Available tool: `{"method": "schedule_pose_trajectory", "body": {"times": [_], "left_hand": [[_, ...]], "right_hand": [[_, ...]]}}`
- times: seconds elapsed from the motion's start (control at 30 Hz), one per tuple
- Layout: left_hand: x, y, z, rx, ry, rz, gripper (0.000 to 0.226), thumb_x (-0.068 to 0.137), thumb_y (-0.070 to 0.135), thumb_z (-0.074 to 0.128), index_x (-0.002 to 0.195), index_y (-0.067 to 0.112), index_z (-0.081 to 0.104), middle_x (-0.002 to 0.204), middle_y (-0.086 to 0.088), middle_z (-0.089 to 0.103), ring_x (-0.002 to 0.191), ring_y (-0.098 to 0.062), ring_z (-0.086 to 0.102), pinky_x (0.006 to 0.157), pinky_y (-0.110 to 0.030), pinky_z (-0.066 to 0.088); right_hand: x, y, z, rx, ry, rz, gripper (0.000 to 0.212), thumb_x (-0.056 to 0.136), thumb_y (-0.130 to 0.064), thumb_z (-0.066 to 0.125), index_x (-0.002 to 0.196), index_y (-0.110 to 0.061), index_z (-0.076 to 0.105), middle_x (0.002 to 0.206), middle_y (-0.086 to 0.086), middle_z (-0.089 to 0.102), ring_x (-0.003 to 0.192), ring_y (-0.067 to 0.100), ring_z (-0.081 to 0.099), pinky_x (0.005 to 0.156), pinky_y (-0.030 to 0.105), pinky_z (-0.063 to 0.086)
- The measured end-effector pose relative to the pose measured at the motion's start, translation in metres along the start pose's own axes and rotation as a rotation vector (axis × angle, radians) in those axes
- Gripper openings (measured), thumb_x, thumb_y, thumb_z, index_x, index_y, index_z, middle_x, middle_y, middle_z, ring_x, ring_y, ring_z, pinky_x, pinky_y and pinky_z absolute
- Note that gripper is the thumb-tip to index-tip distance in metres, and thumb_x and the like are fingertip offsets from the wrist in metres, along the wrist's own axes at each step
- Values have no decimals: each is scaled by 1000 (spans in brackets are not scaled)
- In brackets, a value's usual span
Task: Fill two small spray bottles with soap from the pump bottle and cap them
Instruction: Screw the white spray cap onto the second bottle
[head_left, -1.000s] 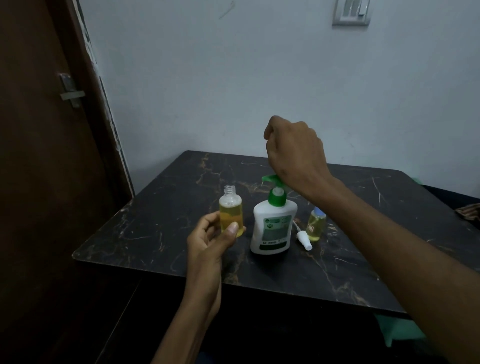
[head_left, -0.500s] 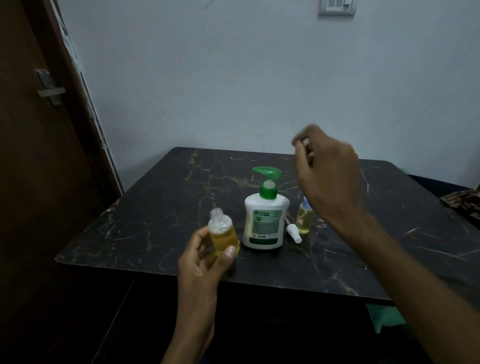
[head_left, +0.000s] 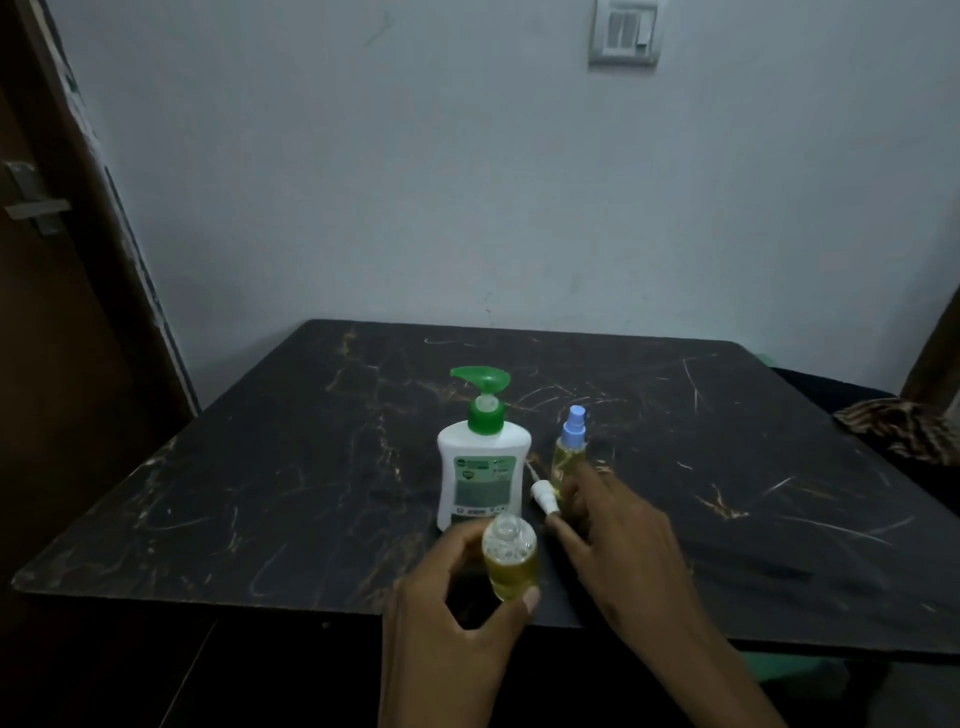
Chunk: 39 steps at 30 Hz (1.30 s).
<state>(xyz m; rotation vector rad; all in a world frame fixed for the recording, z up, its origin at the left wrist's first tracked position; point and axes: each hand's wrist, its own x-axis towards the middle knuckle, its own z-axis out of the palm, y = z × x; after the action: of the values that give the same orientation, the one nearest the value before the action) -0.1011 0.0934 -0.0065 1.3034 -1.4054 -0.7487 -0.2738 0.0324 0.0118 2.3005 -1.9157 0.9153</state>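
Observation:
My left hand (head_left: 457, 613) holds a small clear bottle (head_left: 509, 558) of yellow soap upright over the table's front edge; its neck is uncapped. Behind it stands the white pump bottle (head_left: 483, 467) with a green pump head. A white spray cap (head_left: 544, 496) with its thin tube lies on the table to the right of the pump bottle. My right hand (head_left: 618, 540) is low over the table, fingers spread, fingertips at that cap; whether it grips the cap I cannot tell. A second small bottle (head_left: 569, 454) of yellow soap with a blue spray cap stands just behind my right fingers.
The black marbled table (head_left: 260, 493) stands against a pale wall. A brown door (head_left: 47, 312) with a latch is at the left. A patterned cloth (head_left: 904, 426) lies past the table's right edge. A switch plate (head_left: 626, 31) is high on the wall.
My right hand left the pump head, swung right and came down to the white spray cap. My left hand drew the uncapped bottle nearer to me.

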Motion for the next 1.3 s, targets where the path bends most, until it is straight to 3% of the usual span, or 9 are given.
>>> {"method": "schedule_pose_trajectory", "body": {"times": [0.53,0.67,0.73,0.83,0.9,0.97,1.07,1.17,1.3], "left_hand": [[14,-4,30,172,16,78,56,65,11,101,105,42,78,98,42,74,100,25,65,85,7,41],[14,-6,32,198,39,58,58,64,13,102,109,41,79,102,42,73,102,25,64,86,8,39],[14,-8,33,213,58,45,58,64,15,101,111,41,78,104,42,73,103,23,65,86,7,40],[11,-9,34,229,84,38,57,67,20,100,109,49,74,102,39,75,102,16,68,92,-2,47],[10,-10,35,231,84,17,54,71,26,97,113,50,73,104,33,76,106,4,70,102,-23,54],[10,-8,35,231,74,-6,53,74,31,94,118,50,71,107,31,75,110,-4,69,103,-36,56],[11,-5,37,253,70,29,48,77,33,91,119,47,71,107,29,74,108,-3,69,102,-39,56],[14,-4,39,285,61,52,47,80,36,89,122,42,71,110,24,75,108,-3,68,103,-41,55],[16,-6,40,286,45,58,46,80,39,88,122,42,69,114,21,74,112,-8,67,103,-42,55]], "right_hand": [[8,-6,11,4,-24,123,24,104,-34,40,126,-25,48,115,-4,55,101,14,58,70,22,30],[-5,0,6,45,43,141,9,95,-27,59,103,-25,55,95,-6,59,80,14,61,63,24,36],[-19,7,-2,103,98,154,15,87,-26,68,88,-28,53,83,-9,59,70,12,59,59,27,41],[-45,18,-19,217,120,252,18,82,-29,74,82,-29,55,74,-14,64,66,2,60,61,28,48],[-59,24,-31,393,143,314,16,81,-21,76,84,-27,62,72,-14,70,62,2,66,63,30,56],[-71,28,-45,691,180,398,19,83,0,75,86,-17,67,72,-2,75,62,13,73,62,28,59],[-80,30,-66,1012,252,447,17,80,17,68,90,4,65,77,16,75,70,31,75,62,27,61],[-81,29,-88,1061,306,395,18,77,9,67,95,7,64,81,19,75,73,33,75,64,29,61],[-68,21,-119,895,248,281,19,76,-7,72,94,-7,69,84,11,76,74,25,76,65,27,61]]}}
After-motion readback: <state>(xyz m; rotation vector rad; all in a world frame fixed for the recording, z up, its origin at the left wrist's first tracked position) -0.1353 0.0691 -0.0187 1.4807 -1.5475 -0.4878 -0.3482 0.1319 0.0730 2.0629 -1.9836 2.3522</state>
